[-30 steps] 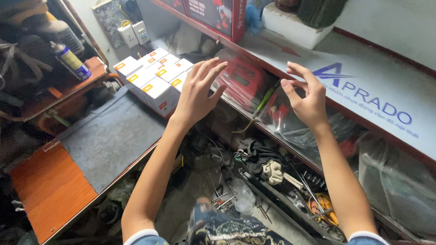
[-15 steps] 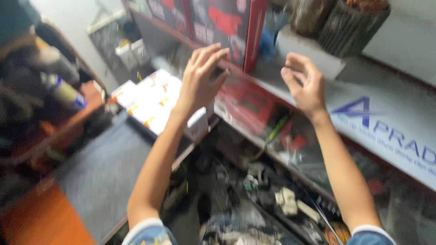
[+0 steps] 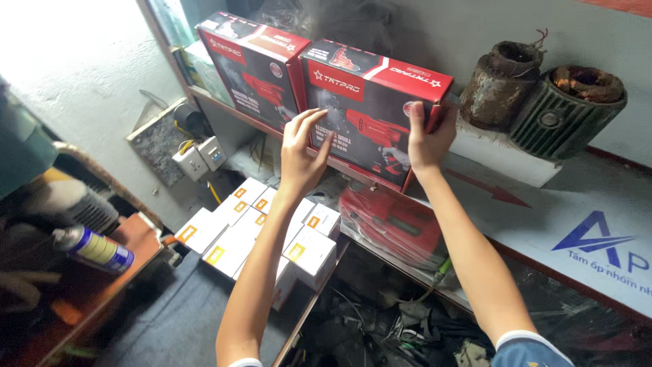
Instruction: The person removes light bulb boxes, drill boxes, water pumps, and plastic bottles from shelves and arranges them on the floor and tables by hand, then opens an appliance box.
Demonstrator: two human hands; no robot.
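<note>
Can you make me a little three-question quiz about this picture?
1. True or false: both hands touch the same red box.
2. Which hand grips the box's right edge? A) left hand B) right hand
3. What lies stacked below the shelf, beside the left arm?

Key:
1. True.
2. B.
3. Small white boxes with orange labels.

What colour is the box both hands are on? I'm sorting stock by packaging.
Red and black box, between left hand and right hand; head view.
</note>
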